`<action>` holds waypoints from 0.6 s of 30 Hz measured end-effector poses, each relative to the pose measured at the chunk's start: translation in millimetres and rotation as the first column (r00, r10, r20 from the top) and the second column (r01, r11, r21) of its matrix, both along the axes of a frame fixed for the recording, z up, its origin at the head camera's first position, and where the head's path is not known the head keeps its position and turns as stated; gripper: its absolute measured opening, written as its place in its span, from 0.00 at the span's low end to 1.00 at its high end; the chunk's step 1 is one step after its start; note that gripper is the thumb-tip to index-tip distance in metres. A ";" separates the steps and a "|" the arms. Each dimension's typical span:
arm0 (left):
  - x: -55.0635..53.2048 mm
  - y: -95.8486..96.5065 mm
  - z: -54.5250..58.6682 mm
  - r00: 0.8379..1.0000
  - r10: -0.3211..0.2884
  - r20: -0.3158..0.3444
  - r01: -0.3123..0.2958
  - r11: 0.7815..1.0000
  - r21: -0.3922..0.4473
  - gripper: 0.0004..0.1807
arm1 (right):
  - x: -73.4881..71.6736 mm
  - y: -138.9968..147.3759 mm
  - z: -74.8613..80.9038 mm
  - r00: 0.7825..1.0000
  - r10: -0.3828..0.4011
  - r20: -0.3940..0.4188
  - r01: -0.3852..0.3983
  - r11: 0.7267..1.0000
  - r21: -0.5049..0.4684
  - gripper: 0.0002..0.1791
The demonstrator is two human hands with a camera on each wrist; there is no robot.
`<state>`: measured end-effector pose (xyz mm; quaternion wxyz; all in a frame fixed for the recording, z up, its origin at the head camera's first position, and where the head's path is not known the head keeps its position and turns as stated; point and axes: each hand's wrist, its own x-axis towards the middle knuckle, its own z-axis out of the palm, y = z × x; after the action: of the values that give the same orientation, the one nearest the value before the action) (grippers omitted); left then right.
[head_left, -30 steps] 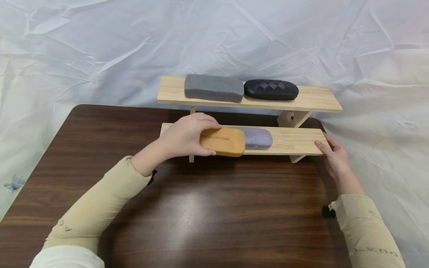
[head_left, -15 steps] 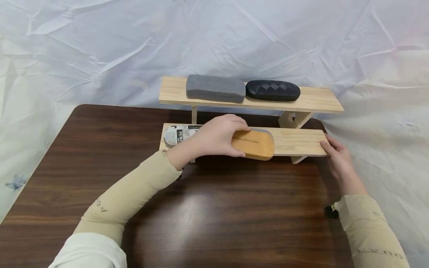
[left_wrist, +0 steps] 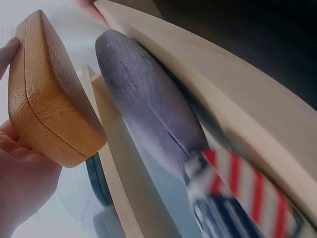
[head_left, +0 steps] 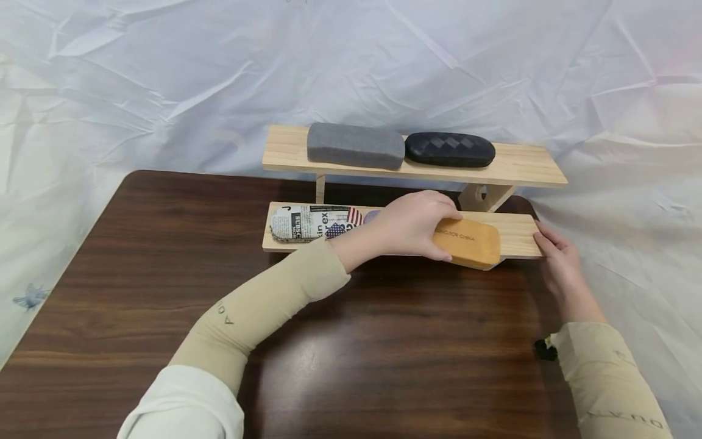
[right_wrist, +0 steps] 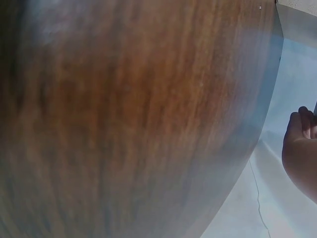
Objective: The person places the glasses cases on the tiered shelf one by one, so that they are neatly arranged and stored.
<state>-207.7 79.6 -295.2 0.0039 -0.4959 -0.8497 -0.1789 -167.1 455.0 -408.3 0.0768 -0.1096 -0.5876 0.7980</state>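
My left hand point(head_left: 412, 224) grips a tan glasses case point(head_left: 468, 244) by its left end, thumb at the front and fingers at the back. The case is over the right part of the wooden rack's lower shelf point(head_left: 520, 236). In the left wrist view, the tan case stands apart from a purple glasses case point(left_wrist: 148, 99), which my left hand mostly hides in the head view. A newspaper-print glasses case point(head_left: 309, 224) lies at the shelf's left end. My right hand point(head_left: 565, 265) holds the right end of that shelf, its thumb near the top edge.
On the upper shelf point(head_left: 529, 166) lie a grey glasses case point(head_left: 355, 146) and a black one point(head_left: 451, 150) with a diamond pattern, side by side. The rack stands toward the back of the dark wood table point(head_left: 395, 353). A pale sheet point(head_left: 219, 73) hangs behind.
My left hand has carried the tan case rightward along the lower shelf, past the purple case. The newspaper-print case has come into view. My right hand has stayed at the shelf's end.
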 end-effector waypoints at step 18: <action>-22.3 79.1 0.1 0.995 0.071 0.063 -0.067 0.996 -0.059 0.39 | 3.6 4.2 -0.5 0.995 0.061 -0.083 -0.064 0.997 -0.031 0.21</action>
<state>-230.0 158.7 -295.1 -0.0319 -0.4600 -0.8708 -0.1705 -163.6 459.2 -408.8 0.0737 -0.0597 -0.5737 0.8135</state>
